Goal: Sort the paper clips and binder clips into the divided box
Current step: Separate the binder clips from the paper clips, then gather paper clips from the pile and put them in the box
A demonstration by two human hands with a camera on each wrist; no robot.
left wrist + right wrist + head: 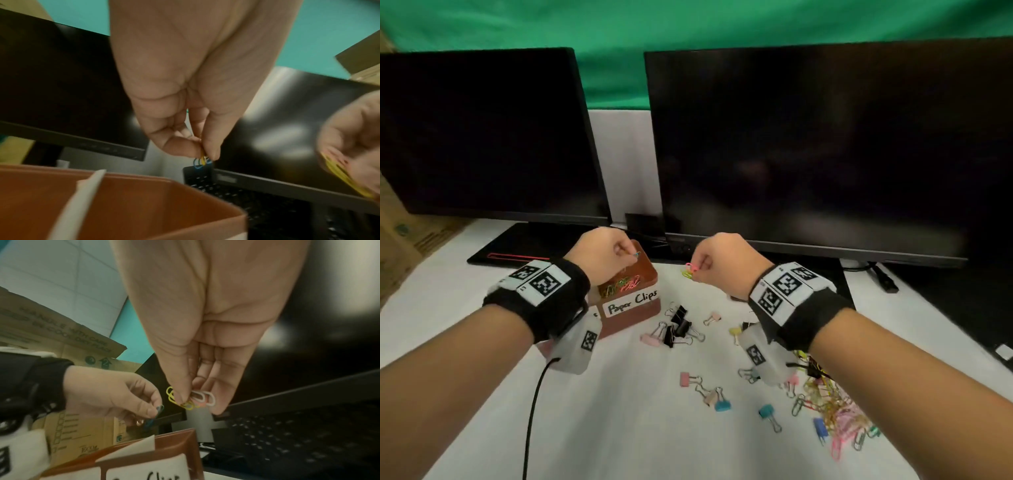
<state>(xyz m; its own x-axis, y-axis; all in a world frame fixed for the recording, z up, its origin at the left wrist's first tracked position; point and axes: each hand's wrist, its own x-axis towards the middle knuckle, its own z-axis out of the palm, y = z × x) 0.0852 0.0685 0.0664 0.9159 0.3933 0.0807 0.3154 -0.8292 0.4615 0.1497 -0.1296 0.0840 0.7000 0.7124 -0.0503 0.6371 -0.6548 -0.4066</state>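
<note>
Fingertips of the left hand (602, 250) pinch a small cluster of blue and yellow wire paper clips (202, 160), thumb and forefinger closed tight on them, the other fingers curled in. Directly below that pinch sits the brown divided cardboard box (643, 270), and the clips hang over its far rim without touching it. The compartment under the pinch, marked by a white handwritten "Paper Clips" label (632, 303), already holds a loose heap of coloured paper clips (619, 284). A white card divider (82, 199) separates it from the neighbouring compartment, whose contents cannot be made out.

The right hand (717, 260) is raised beside the box, to the right of the left hand's pinch and level with it. Its thumb and fingers are closed on a bunch of yellow, pink and white paper clips (191, 398), which poke out below the fingertips, clear of the white table (619, 411).

Below and nearer than the right hand's hold, black and pastel binder clips (678, 329) lie scattered on the table just beside the box. More pastel binder clips (714, 397) lie nearer still, and a tangled pile of mixed paper clips (832, 407) rests under the right forearm. Beyond both hands stand two dark monitors (808, 144).
</note>
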